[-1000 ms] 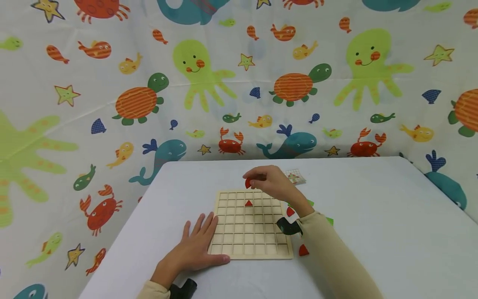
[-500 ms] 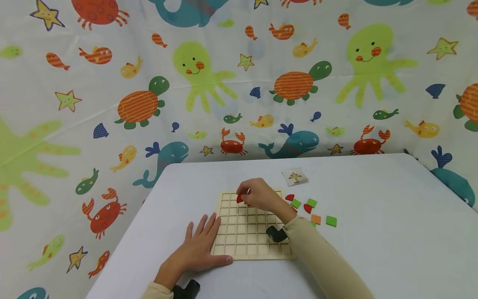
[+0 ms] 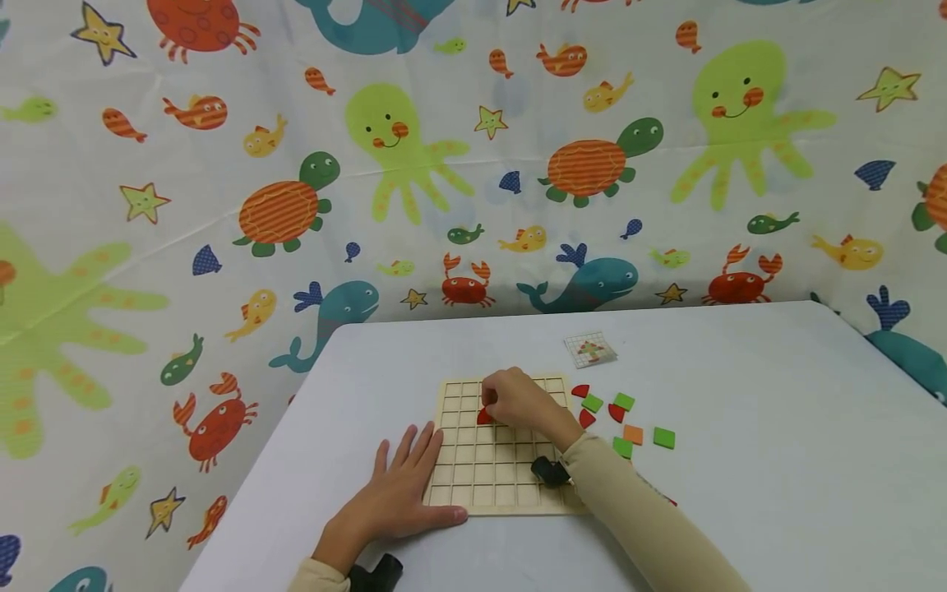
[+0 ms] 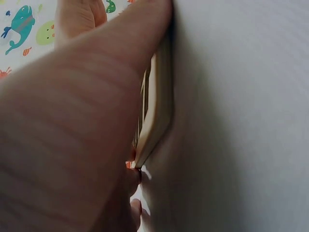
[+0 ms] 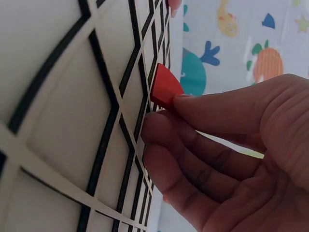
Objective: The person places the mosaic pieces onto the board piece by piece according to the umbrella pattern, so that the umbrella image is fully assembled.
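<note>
A pale wooden grid board (image 3: 484, 474) lies on the white table. My right hand (image 3: 521, 403) is over its upper half and pinches a red quarter-circle tile (image 5: 165, 87) between thumb and fingers. In the right wrist view the tile stands tilted right at the grid lines, fingertips close to the board. The head view shows part of this tile at the left of the fingertips. My left hand (image 3: 395, 492) lies flat with spread fingers along the board's left edge, its thumb at the front edge. In the left wrist view the left forearm and hand cover much of the board.
Loose tiles lie right of the board: red quarter-circles (image 3: 587, 418), green squares (image 3: 663, 437) and an orange square (image 3: 633, 434). A small pattern card (image 3: 590, 349) lies beyond them. The right sleeve (image 3: 629, 501) crosses the board's right side. A sea-animal cloth (image 3: 414, 247) hangs behind the table.
My right hand has come down from the board's far edge onto the grid, with the red tile still pinched. The red triangle seen on the board earlier is now hidden. The left hand stays at the board.
</note>
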`<state>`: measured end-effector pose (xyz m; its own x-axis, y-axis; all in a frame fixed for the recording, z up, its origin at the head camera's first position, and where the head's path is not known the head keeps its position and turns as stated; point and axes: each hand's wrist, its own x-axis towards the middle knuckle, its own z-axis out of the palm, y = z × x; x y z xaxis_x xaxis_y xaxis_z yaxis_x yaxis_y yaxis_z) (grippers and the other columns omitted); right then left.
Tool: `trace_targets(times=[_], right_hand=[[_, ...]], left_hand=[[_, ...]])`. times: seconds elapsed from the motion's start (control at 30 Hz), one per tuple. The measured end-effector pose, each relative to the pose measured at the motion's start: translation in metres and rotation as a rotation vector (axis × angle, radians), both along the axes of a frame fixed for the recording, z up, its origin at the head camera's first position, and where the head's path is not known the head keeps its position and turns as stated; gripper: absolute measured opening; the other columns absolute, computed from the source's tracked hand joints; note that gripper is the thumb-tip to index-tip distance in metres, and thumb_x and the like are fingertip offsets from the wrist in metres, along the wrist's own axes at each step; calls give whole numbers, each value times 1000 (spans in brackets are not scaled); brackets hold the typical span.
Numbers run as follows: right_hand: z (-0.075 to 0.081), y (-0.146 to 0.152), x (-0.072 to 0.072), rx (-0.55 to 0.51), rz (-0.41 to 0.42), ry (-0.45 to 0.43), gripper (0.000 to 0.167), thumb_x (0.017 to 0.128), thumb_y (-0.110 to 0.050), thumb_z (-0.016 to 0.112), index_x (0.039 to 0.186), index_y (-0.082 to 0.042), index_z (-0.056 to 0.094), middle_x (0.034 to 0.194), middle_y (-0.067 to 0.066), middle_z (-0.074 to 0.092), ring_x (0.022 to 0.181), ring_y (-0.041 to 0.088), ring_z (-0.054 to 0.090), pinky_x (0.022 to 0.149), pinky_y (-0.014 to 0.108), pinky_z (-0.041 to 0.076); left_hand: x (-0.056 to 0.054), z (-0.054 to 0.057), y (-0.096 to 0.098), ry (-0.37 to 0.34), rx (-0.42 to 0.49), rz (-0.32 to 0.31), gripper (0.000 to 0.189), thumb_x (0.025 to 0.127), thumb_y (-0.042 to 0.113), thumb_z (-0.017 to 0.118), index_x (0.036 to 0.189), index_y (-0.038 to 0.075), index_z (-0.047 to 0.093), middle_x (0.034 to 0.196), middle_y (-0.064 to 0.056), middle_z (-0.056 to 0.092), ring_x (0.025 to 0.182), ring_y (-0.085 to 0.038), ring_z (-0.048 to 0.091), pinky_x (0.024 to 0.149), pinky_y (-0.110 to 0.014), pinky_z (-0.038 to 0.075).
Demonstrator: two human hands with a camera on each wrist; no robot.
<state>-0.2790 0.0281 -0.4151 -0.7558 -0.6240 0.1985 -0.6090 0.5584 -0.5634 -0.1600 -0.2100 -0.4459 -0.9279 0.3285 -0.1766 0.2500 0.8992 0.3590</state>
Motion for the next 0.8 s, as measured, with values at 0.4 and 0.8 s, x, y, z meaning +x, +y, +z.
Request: trace_targets(times=[0.4,0.8], right_hand=[[2,-5,5,110,-12,-53,19,97,5,71,85,-9,66,75,0,57,74,19,54,69,33,46],[2,-6,9,196,34,18,18,99,5,68,88,-8,75,79,0,63,80,19,57,76,32,52]], left_hand=[[0,1,0,0,-5,0,127,83,85,66,171,6,20,179,-15,12,164,-40,1,122,-72,-5],[1,2,2,-2,-10,12,126,83,82,70,171,6,22,178,-15,13,163,-41,2,122,-72,-4]])
